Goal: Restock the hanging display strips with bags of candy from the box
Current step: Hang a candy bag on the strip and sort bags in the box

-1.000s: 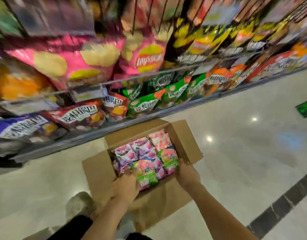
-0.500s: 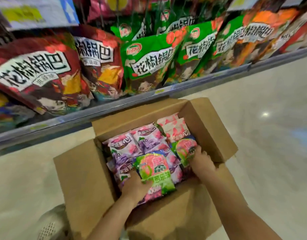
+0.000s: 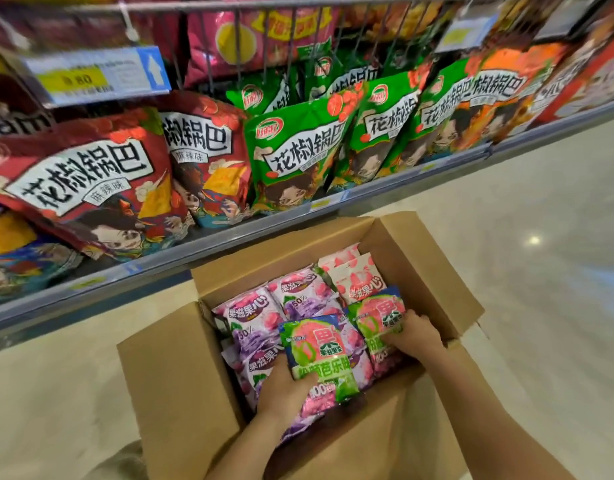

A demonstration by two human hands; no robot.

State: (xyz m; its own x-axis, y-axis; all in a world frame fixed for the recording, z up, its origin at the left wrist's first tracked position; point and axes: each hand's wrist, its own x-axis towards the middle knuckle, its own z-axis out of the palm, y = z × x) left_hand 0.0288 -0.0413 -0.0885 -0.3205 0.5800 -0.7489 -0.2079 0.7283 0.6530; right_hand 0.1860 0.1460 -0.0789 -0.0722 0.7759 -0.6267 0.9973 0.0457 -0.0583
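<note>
An open cardboard box [image 3: 167, 382] sits on the floor below me, packed with candy bags: purple ones [image 3: 250, 317], pale pink ones [image 3: 357, 282] and green-and-pink ones. My left hand [image 3: 284, 389] grips the lower left edge of a green-and-pink bag [image 3: 316, 351] that lies tilted on top of the pile. My right hand [image 3: 414, 332] is inside the box at the right, fingers curled on a second green-and-pink bag [image 3: 378, 313]. No hanging display strip is in view.
A low store shelf [image 3: 229, 237] runs right behind the box, filled with large red [image 3: 90, 181] and green [image 3: 298, 150] snack bags. A wire rack with a price tag [image 3: 101, 74] hangs above. Polished pale floor [image 3: 523, 237] spreads to the right.
The view has dropped and closed in on the box. Both hands have gone deeper into it; the left now holds the top green-and-pink bag, the right has closed on the bag at the right.
</note>
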